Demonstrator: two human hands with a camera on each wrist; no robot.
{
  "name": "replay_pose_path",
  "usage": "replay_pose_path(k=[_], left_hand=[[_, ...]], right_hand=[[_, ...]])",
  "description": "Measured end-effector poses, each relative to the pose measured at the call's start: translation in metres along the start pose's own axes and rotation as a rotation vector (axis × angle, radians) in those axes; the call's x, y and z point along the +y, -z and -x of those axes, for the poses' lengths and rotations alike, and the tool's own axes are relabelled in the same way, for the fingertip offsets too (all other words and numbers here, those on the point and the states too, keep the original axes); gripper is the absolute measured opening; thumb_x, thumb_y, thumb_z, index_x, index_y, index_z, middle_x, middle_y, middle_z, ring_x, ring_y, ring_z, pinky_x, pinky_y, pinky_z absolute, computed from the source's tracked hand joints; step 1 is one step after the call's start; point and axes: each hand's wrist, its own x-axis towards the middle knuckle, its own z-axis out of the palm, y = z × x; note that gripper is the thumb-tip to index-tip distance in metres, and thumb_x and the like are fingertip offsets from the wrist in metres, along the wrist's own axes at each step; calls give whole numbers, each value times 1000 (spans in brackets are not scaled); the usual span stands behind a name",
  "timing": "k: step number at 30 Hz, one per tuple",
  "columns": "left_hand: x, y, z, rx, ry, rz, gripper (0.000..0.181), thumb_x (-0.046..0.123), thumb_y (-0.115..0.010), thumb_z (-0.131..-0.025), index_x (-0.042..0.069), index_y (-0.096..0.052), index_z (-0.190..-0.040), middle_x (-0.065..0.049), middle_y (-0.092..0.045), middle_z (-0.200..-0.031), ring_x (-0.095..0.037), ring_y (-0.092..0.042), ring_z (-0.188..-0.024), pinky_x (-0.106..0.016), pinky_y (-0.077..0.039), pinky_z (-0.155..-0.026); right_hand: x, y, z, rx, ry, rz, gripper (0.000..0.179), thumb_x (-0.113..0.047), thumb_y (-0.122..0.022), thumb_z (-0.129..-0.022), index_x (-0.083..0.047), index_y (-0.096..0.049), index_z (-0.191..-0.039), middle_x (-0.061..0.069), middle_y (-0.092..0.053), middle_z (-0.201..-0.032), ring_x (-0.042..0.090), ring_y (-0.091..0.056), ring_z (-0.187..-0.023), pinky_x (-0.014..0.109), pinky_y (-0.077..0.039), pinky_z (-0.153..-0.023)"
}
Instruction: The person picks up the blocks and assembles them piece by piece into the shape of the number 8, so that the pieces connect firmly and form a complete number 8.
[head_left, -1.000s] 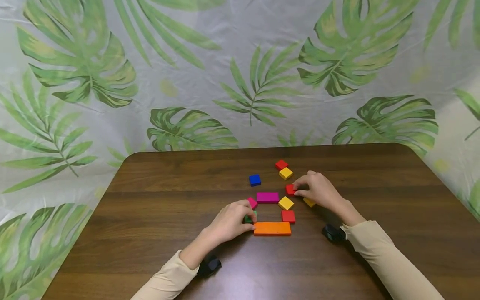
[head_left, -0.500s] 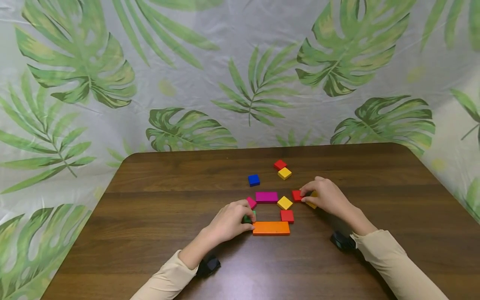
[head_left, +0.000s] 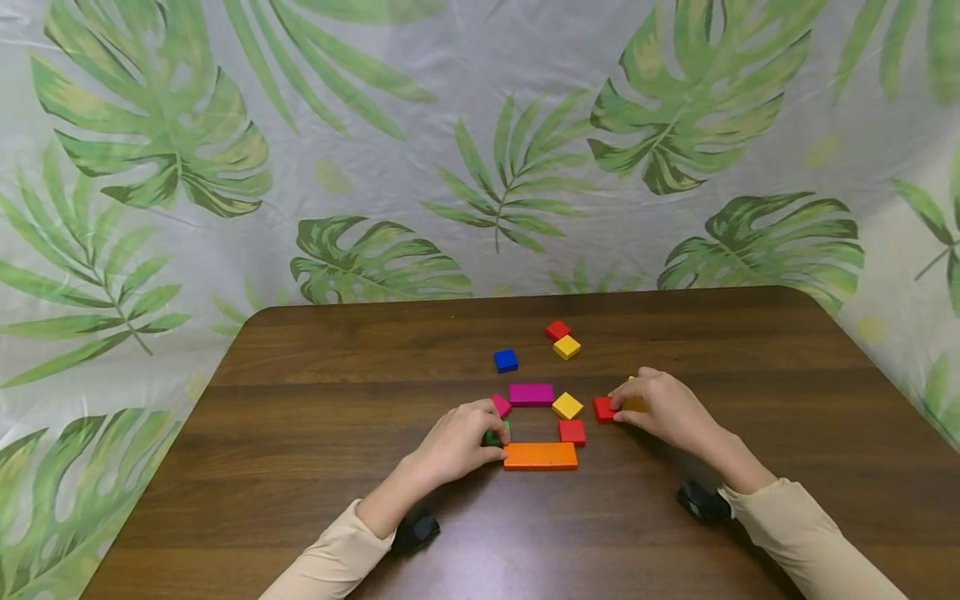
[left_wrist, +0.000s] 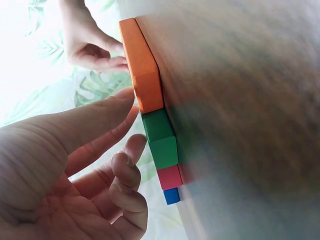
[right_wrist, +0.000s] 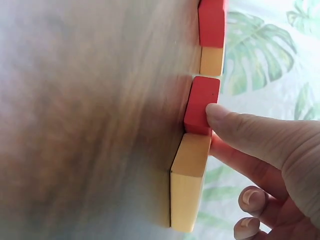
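Note:
My right hand [head_left: 667,408] pinches a small red block [head_left: 604,409] on the table, with thumb and index finger at its edges. A yellow block [right_wrist: 187,180] lies against that red block, partly covered by the hand in the head view. My left hand [head_left: 457,442] rests its thumb tip against the left end of a long orange block [head_left: 540,456]. Its other fingers, loosely bent, lie over a green block [left_wrist: 160,140] and hide part of it. A pink block [head_left: 501,406] shows just beyond those fingers.
A purple block [head_left: 531,395], a yellow block [head_left: 567,406] and a red block [head_left: 572,432] complete a rough ring with the orange one. Farther back lie a blue block [head_left: 506,360], a red block [head_left: 557,330] and a yellow block [head_left: 567,347]. A leaf-patterned cloth [head_left: 375,167] hangs behind the table.
My right hand has slid the red block rightward and nearer to me. The yellow block beside it has shifted slightly to the right. My left hand has stayed in place.

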Motion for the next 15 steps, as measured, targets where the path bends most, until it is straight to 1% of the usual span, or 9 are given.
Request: replay_pose_path(k=[2,7,9,12,15], left_hand=[[0,-1,0,4,-3,1,9,22,-76,-78,15,-72,-80,3,-61,-86,-8,-53,-73,-18,-42,-63],[0,-1,1,11,-6,9,8,21,-76,-78,14,-72,-80,3,-61,-87,-10,-55,-74,-19,-43,-63],[0,-1,1,13,-9,12,8,20,-76,-78,13,-71,-80,2,-61,-86,-10,-55,-74,-19,-43,-63],[0,-1,1,12,-7,16,8,20,-76,-78,13,-71,-79,2,-61,-86,-10,-55,-74,-19,-44,-63],[1,0,1,8,-4,20,8,21,-75,-79,13,-72,-80,2,-61,-87,-10,-54,-73,-18,-43,-63]], right_hand=[[-2,0,4,1,6,3,14,-14,-80,-70,-13,-74,-82,-3,-73,-84,15,-58,-78,45,-50,-87],[-8,1,13,13,30,22,15,-15,-81,-68,-14,-74,-81,-5,-72,-82,13,-60,-76,42,-51,-82],[-11,1,16,20,50,32,15,-15,-81,-68,-14,-74,-81,-5,-72,-82,14,-62,-78,46,-49,-88],[-14,1,22,31,70,41,16,-16,-82,-67,-15,-74,-80,-6,-72,-81,13,-61,-78,39,-52,-81],[-19,0,28,53,93,40,16,-17,-83,-65,-16,-73,-78,-7,-72,-81,12,-60,-78,32,-50,-72]])
